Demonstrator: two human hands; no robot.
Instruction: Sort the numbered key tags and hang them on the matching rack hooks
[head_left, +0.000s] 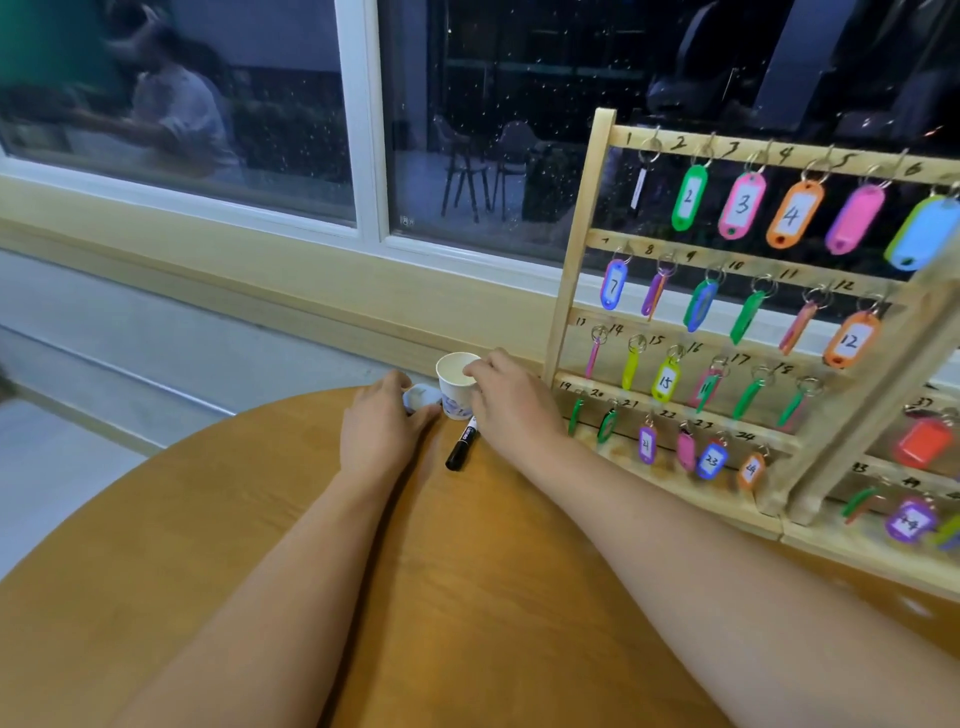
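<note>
Pinching the paper cup (456, 387) by its rim, the right hand (506, 402) curls its fingers over the 3 o'clock edge. At the cup's 9 o'clock, the left hand (379, 426) holds a pale blue key tag (420, 397) between curled fingers. A black marker (462, 444) lies at 6 o'clock on the worktop (208, 519), and the tag-hung wooden key rack (571, 270) stands at 3 o'clock.

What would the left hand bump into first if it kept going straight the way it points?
Likely the paper cup, right past the pale blue tag the left hand holds; depth is hard to judge.

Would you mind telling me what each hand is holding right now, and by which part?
Right hand pinches the cup at its rim. Left hand grips a blue tag; its fingers hide where.
</note>
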